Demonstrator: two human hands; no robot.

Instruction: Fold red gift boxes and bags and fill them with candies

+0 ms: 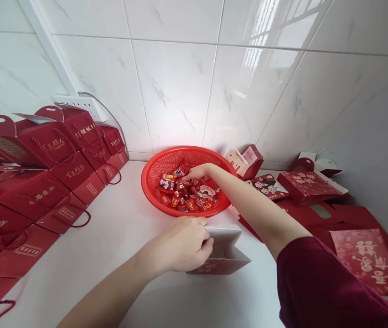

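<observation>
A person works two-handed at a white table [118,205], with a red plastic basket [156,175] of candies [200,193] at the centre of the clock face. The right hand [200,172], its arm entering from 4 o'clock in a dark red sleeve [310,282], reaches inside the basket, fingers bent down among the bright wrappers; whether they pinch a piece cannot be told. At 6 o'clock, just outside the basket's near rim, the left hand [188,241] curls its fingers tightly over the edge of a paper box [226,266], which stands open at 5 o'clock and is partly covered by that hand. Red gift boxes [74,175] with rope handles are stacked in rows from 8 to 10 o'clock, the highest of them beside a white power strip [93,109] at 10 o'clock. Small boxes [245,161] lean together between 2 and 3 o'clock, near the basket, and more red cartons [306,187] spread from 3 to 4 o'clock. A tiled wall [173,82] rises at 12 o'clock.
</observation>
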